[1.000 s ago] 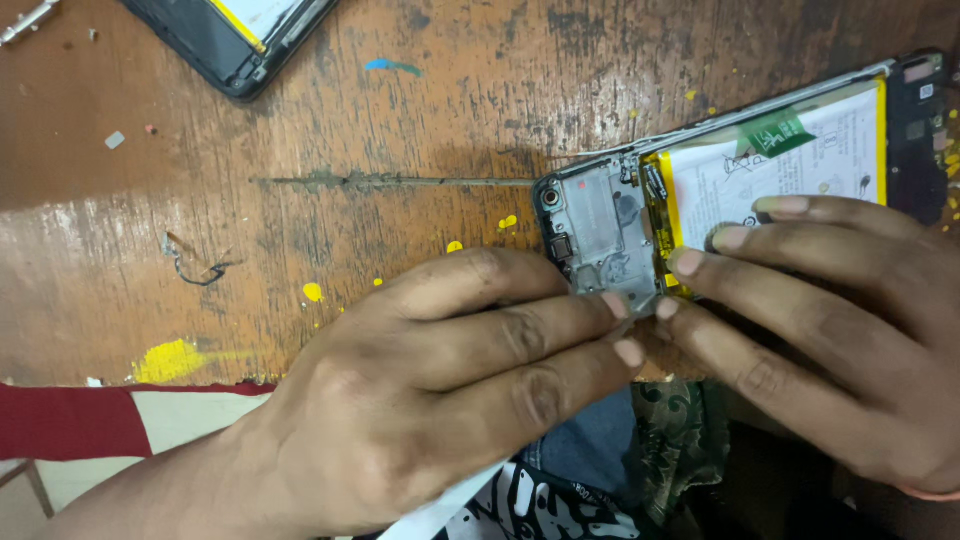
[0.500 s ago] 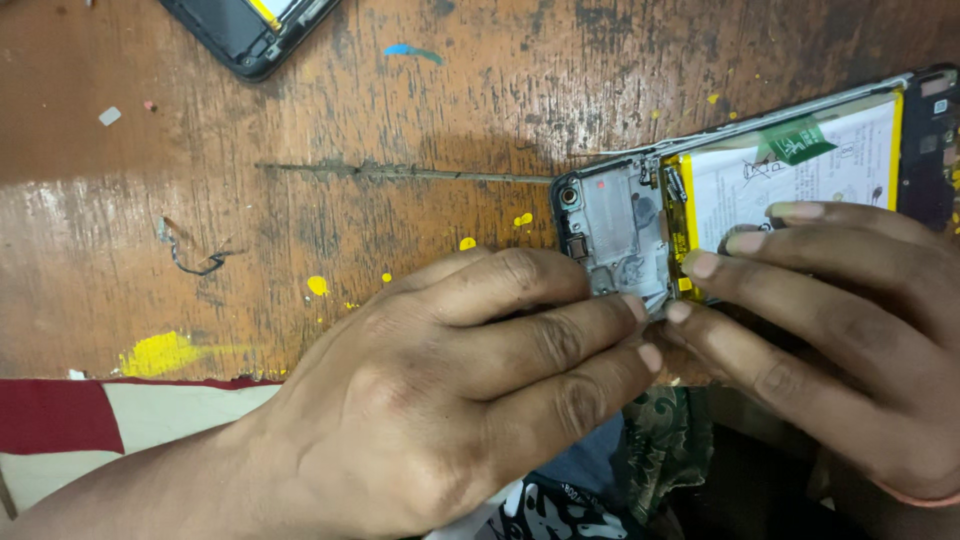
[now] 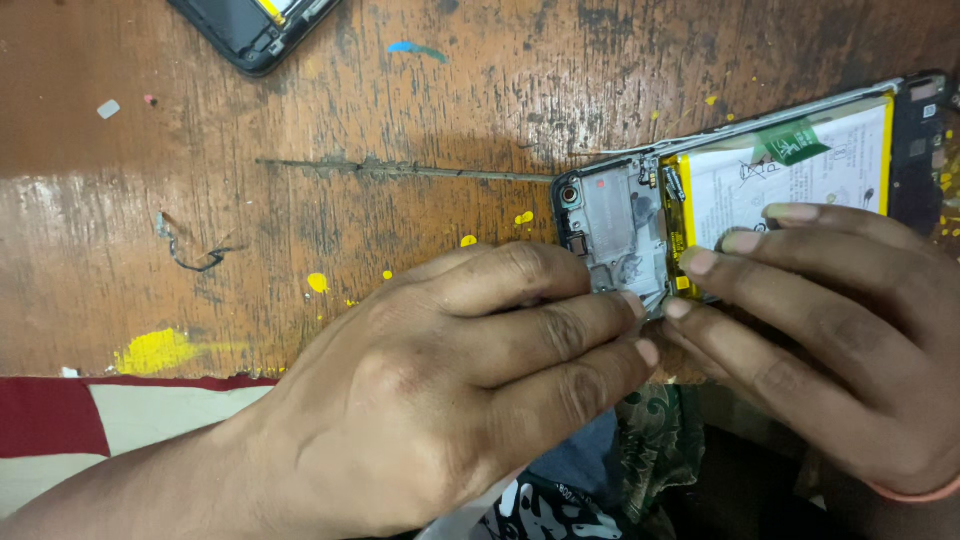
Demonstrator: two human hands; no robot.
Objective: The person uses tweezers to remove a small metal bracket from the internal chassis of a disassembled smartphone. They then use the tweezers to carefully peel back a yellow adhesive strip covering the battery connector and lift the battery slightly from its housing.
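We work on an opened phone (image 3: 760, 200) lying face down at the near right edge of the worn wooden table (image 3: 330, 230), back cover off, so that its grey metal shield (image 3: 615, 230) and white battery (image 3: 800, 170) face up toward us. Our left hand (image 3: 450, 390) reaches in from the lower left with its fingers extended and close together; the fingertips (image 3: 632, 303) press against the near edge of the frame just below the shield, most likely to pinch or pry a small part there. Whether anything sits between those tips, we cannot tell. Our right hand (image 3: 830, 330) lies across the lower half of the battery, fingers slightly spread and flat, which pins the phone so that it does not slide under the pressure from the left. A second dark phone body (image 3: 255, 30) rests well apart at the far left edge. Yellow paint spots (image 3: 160, 350) mark the table surface.
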